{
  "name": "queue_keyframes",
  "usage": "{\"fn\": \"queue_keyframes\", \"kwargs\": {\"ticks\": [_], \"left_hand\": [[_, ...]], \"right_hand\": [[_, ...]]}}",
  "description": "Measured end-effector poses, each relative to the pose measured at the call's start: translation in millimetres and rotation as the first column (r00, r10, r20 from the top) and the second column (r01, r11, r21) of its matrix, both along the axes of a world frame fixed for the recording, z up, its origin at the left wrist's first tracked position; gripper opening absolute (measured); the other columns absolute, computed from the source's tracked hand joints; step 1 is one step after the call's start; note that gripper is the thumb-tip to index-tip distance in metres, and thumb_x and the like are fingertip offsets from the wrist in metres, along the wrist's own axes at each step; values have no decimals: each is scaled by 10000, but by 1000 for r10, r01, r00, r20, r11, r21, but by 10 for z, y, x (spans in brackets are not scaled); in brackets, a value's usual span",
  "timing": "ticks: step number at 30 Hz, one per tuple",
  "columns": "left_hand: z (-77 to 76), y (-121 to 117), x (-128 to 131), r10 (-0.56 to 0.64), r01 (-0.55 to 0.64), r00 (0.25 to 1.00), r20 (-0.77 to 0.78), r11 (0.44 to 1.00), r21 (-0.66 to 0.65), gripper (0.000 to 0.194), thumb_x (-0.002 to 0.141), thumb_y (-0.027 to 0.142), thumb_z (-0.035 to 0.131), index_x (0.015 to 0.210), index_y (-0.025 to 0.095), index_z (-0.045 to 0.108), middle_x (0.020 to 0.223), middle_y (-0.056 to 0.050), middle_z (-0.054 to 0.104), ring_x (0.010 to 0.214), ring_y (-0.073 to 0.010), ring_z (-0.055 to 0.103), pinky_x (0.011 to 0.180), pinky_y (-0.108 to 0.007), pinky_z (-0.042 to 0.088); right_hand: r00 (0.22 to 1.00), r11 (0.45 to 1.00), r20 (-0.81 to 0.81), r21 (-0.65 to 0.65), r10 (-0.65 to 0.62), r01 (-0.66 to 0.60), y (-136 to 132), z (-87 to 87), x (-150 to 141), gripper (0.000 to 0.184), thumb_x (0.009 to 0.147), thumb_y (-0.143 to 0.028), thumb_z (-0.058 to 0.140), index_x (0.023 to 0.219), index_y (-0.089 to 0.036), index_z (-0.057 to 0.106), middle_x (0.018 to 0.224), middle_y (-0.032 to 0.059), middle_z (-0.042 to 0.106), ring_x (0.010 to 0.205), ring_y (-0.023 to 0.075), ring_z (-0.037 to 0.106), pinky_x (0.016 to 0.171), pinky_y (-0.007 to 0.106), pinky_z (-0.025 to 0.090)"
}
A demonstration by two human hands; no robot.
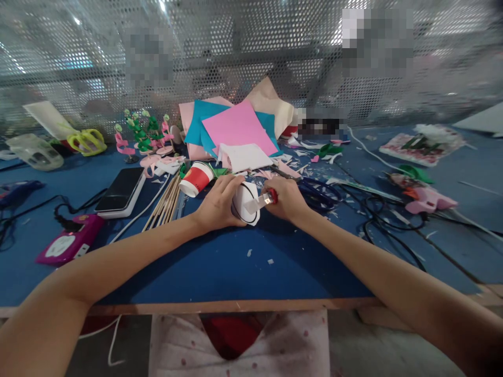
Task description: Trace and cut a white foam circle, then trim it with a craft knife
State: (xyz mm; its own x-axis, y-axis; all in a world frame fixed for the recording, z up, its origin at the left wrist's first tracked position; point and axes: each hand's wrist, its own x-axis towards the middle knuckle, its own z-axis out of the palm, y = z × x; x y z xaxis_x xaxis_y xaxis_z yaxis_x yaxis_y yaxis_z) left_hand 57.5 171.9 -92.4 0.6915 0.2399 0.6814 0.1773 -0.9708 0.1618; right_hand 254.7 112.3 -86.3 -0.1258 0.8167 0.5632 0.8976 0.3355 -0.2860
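Note:
My left hand is closed round a white paper cup with a black line drawn on it, held on its side just above the blue table. My right hand is closed on a small red and silver tool whose tip touches the cup's side. Both hands meet at the table's middle. A red and white paper cup lies tipped over just left of my left hand, beside a bundle of wooden sticks.
Coloured paper sheets are piled at the back. A phone on a white box and a pink device lie left. Scissors, black cables and a pink glue gun lie right. Paper flowers stand behind.

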Motion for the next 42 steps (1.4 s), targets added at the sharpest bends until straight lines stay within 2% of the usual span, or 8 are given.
{"fn": "queue_keyframes", "kwargs": {"ticks": [12,21,30,34,38,40,42], "left_hand": [[-1,-10,15,46,-46,999,-17,998,40,1013,421,331,870,1256,115,340,1181,-197,506,1075,-366,493,894,-532,460],[59,-57,38,74,-70,997,-17,984,163,834,494,253,806,1194,95,381,1076,-172,558,966,-328,533,813,-492,496],[42,-66,40,81,-74,995,-51,989,131,860,498,238,793,1230,130,355,1129,-163,540,1021,-335,522,874,-522,468],[15,-63,64,59,-58,997,-51,998,18,937,500,227,801,1286,134,300,1203,-177,493,1125,-353,472,939,-543,440],[-44,-16,91,9,-8,1000,7,985,-172,1151,533,349,813,1408,168,88,1401,-218,288,1321,-390,282,1065,-611,289],[-75,11,97,-36,49,998,46,951,-306,1236,532,430,815,1428,197,-4,1459,-221,174,1380,-396,167,1085,-627,239],[-92,27,100,-92,112,993,67,888,-445,1239,555,441,806,1430,230,-46,1480,-207,124,1405,-382,116,1077,-625,256]], "right_hand": [[999,1000,-34,-24,-7,6,23,-68,18,63,520,-175,480,544,-199,427,547,14,506,556,140,473,563,262,349],[999,1000,-38,11,6,-6,-7,-37,-16,59,509,-202,462,544,-201,414,538,15,478,543,140,444,546,261,332],[994,997,-107,68,-11,18,-37,-26,-97,121,528,-201,449,517,-207,329,500,-3,402,515,121,395,527,253,301],[988,998,-153,59,-15,25,-23,-16,-91,93,541,-213,480,529,-200,388,516,-4,424,515,118,391,532,251,306],[984,996,-165,59,-61,72,4,13,-41,141,581,-235,521,543,-203,389,534,-7,420,532,120,378,549,256,305],[986,995,-151,59,-73,83,14,24,-17,199,605,-268,538,540,-209,359,530,-10,399,537,121,354,553,259,298],[988,995,-133,51,-77,84,19,28,-6,243,620,-300,548,539,-215,335,529,-10,385,544,126,339,558,266,295]]}}
